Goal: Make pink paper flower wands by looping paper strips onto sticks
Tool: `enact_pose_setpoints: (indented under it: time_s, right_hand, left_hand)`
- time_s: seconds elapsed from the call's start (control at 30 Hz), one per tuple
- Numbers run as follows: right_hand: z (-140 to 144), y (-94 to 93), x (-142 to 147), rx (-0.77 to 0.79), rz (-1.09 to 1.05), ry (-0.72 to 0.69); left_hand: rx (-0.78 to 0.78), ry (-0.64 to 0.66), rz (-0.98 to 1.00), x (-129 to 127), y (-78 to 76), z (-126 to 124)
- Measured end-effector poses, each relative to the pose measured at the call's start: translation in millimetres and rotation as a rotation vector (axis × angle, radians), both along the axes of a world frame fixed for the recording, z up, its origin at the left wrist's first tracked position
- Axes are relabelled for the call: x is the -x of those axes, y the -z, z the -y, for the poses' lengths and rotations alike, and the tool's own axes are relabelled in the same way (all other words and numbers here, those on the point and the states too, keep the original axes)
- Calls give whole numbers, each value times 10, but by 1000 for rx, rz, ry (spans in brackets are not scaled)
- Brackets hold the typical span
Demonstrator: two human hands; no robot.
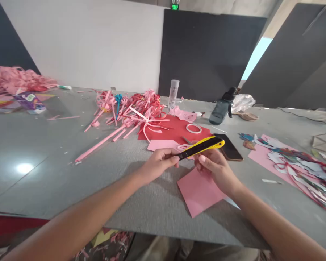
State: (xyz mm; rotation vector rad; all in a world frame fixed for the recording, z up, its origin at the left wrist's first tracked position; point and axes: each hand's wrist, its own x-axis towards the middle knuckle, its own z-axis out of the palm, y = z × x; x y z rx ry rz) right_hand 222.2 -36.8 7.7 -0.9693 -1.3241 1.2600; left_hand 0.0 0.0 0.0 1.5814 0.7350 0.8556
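A yellow and black utility knife is held aslant above the table, its handle end pointing up to the right. My left hand is closed, with thumb and fingers pinching the knife's lower left end. Just below the handle, my right hand has its fingers curled and its thumb laid towards them; what they hold, if anything, is hidden. Under the right hand is a pink paper square, partly covered by it. A pale paper corner shows beside the wrist.
Beyond the hands lie a red sheet, a tape roll and a phone. Pink and red paper-strip flowers are heaped left of centre. A bottle stands behind; cut scraps cover the right side.
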Motion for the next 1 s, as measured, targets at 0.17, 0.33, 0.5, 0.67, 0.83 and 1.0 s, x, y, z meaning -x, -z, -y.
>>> enact_pose_setpoints:
  time_s: [0.17, 0.33, 0.5, 0.67, 0.83, 1.0]
  right_hand:
    - [-53, 75, -99, 34, 20, -156]
    - [-47, 64, -103, 51, 65, -188]
    - [-38, 109, -116, 22, 107, -237]
    - [-37, 161, -106, 26, 10, -142]
    - [-33, 114, -67, 72, -92, -113]
    - [-26, 93, -50, 122, -151, -124]
  left_hand:
    - [-53, 127, -73, -11, -1, 66]
    - [-112, 118, -169, 4, -8, 72]
    - [-120, 55, -59, 15, 16, 40]
    - [-88, -30, -49, 21, 23, 19]
    - [-131, -22, -107, 39, 15, 17]
    - [-173, 0, -128, 70, 17, 22]
